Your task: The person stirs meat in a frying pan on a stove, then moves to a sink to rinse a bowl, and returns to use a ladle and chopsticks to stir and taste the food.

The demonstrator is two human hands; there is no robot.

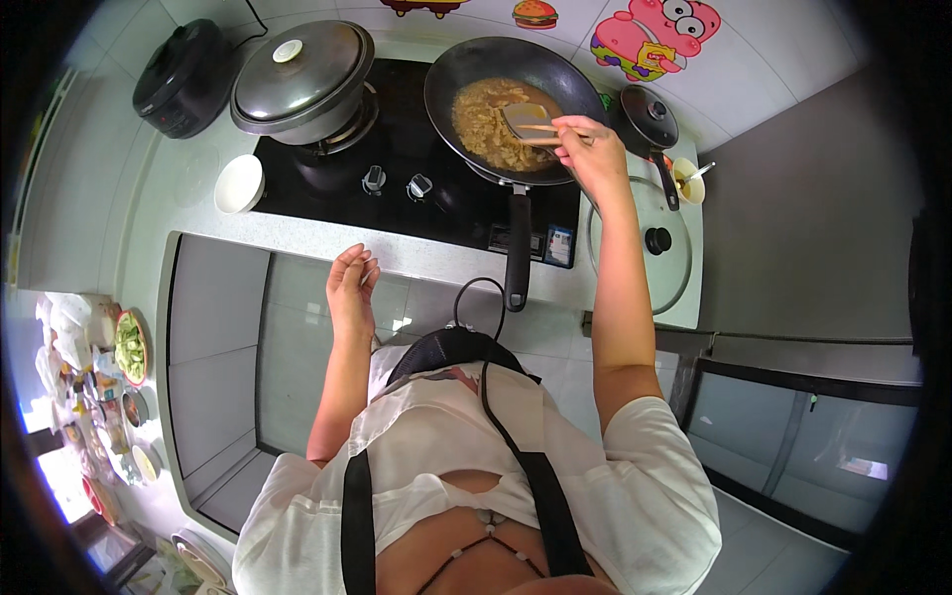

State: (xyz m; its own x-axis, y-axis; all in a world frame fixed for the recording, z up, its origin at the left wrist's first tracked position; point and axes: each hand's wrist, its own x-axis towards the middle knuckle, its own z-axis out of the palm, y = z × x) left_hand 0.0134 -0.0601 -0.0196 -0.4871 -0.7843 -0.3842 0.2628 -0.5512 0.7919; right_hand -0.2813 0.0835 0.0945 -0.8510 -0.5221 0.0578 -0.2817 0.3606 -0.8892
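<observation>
One right hand [592, 151] is gripping a wooden-handled metal spatula [528, 121], stirring yellowish food in the black round wok [451, 74]; next probably more turning. The left hand [352, 283] is hanging empty, fingers loosely curled, near the counter edge.

A lidded grey pot [302, 81] stands on the rear left burner of the black hob [416, 203]. A black rice cooker [183, 77] sits at the far left of the bench [327, 241]. A white bowl [239, 183] lies just beside the hob's left edge. On the right, a small black lidded saucepan [650, 119] stands near a glass lid [645, 243] lying flat and a small cup [688, 181]. Cartoon stickers [654, 35] mark the wall tiles.
</observation>
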